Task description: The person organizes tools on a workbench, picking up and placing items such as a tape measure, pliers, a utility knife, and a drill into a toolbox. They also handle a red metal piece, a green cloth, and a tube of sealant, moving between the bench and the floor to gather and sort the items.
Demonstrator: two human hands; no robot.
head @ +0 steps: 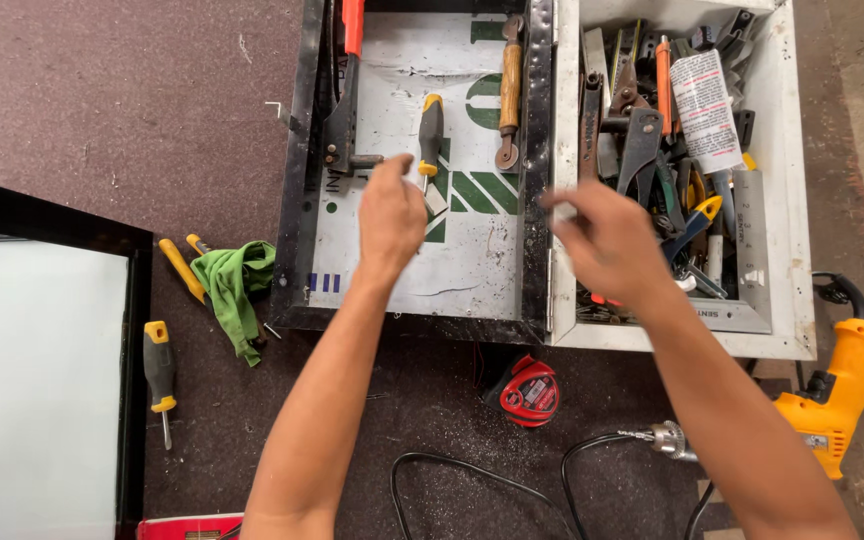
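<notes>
Nearest, a black cord (472, 475) loops on the floor beside a red tape measure (527, 390). Beyond it, the left hand (390, 215) pinches something too small to tell over the black tray (297, 200), just beside a yellow-handled screwdriver (430, 135). The right hand (607, 240), blurred with fingers curled, hovers at the white tool box (787, 200); whether it grips anything I cannot tell.

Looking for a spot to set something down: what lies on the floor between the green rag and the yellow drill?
In the head view, between the green rag and the yellow drill lie a red tape measure and loops of black cable; the person's forearms cross above.
</notes>
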